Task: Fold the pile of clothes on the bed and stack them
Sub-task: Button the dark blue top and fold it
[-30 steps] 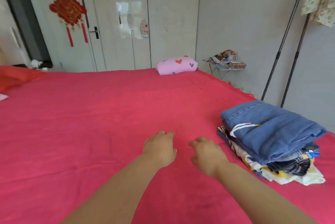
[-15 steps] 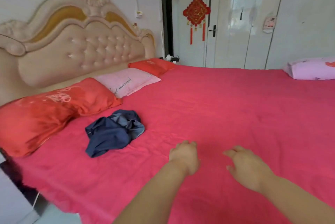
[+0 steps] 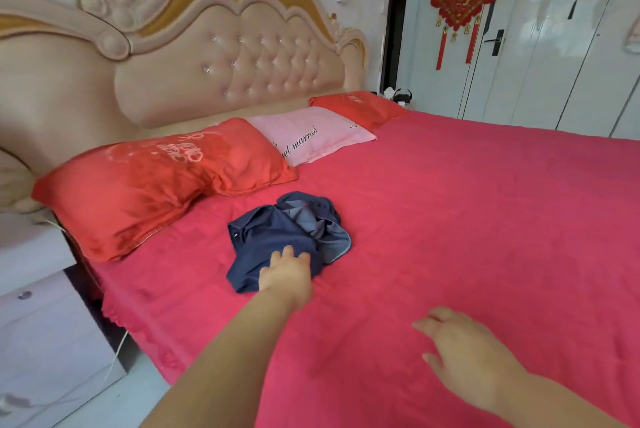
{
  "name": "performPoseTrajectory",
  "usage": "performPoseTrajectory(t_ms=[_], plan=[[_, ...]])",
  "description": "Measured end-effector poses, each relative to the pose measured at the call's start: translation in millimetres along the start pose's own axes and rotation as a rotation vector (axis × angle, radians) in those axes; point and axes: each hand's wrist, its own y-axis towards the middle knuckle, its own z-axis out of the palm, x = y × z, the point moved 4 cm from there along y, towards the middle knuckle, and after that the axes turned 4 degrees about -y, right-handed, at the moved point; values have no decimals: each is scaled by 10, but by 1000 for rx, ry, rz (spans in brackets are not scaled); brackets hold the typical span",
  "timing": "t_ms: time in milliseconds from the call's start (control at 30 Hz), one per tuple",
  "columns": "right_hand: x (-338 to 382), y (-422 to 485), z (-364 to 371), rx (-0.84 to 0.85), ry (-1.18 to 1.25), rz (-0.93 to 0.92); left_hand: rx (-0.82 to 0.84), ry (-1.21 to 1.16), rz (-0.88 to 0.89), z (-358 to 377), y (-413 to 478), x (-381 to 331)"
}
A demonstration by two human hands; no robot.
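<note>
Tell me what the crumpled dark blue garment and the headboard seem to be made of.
Dark blue garment: likely woven cloth, perhaps thin denim; matte, soft creases, paler inside. Headboard: padded panel looks like leather or imitation, slight sheen, button tufts; carved frame unclear.

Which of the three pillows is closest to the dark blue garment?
The large red pillow at the row's near end, right beside the dark blue garment. The pink pillow and the other red pillow lie farther off.
</note>
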Motion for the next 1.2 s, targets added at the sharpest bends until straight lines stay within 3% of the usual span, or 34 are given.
performPoseTrajectory(t_ms=[167, 333, 467, 567, 633, 700, 800, 933, 1200], plan=[[9, 233, 61, -17, 14, -36, 66, 30, -152, 316, 372, 538], [12, 348, 122, -47, 78, -44, -96, 84, -147, 481, 454, 637], [36, 379, 168, -66, 216, 3, -146, -296, -77, 662, 163, 111], [41, 416, 120, -122, 590, 118, -154, -630, 125, 757, -300, -529], [0, 374, 99, -53, 932, 222, -62, -872, 309, 768, -711, -1002], [-134, 256, 182, 27, 1076, 320, 33, -1017, 375, 790, -1074, -1379], [-478, -64, 140, 98, 832, 443, 147, -1032, 497, 815, -1458, -1801], [-1050, -624, -69, 58, 609, 463, 301, -893, 727, 646, -1838, -2209], [-2320, -2196, -356, -99, 420, 616, 16, -668, 699, 330, -1891, -2449]])
